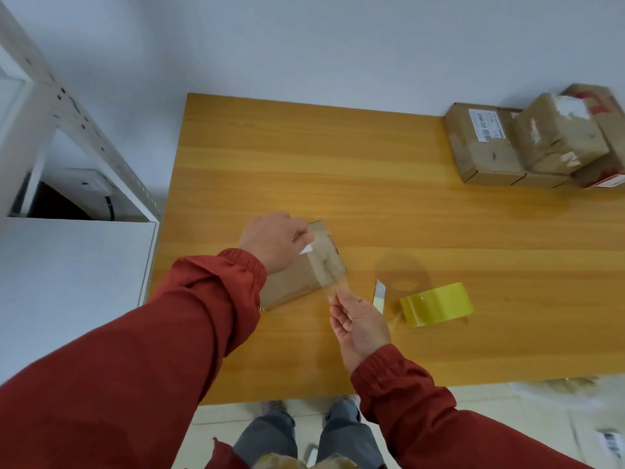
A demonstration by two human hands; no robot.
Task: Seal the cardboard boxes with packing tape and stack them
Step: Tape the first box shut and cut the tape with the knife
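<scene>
My left hand (pixel 274 242) and right hand (pixel 359 320) are pinching a tape strip (pixel 322 264) — one end each. It's stretching over the cardboard box (pixel 291 286).

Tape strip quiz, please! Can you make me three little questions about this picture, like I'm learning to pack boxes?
1. True or false: the yellow tape roll is in the right hand.
2. What does the clear tape strip stretch over? A) the small box B) the pile of boxes C) the cutter
3. Which hand pinches the strip's far end?

Key:
1. False. The roll lies on the table, and the right hand pinches the strip's near end.
2. A.
3. The left hand.
</scene>
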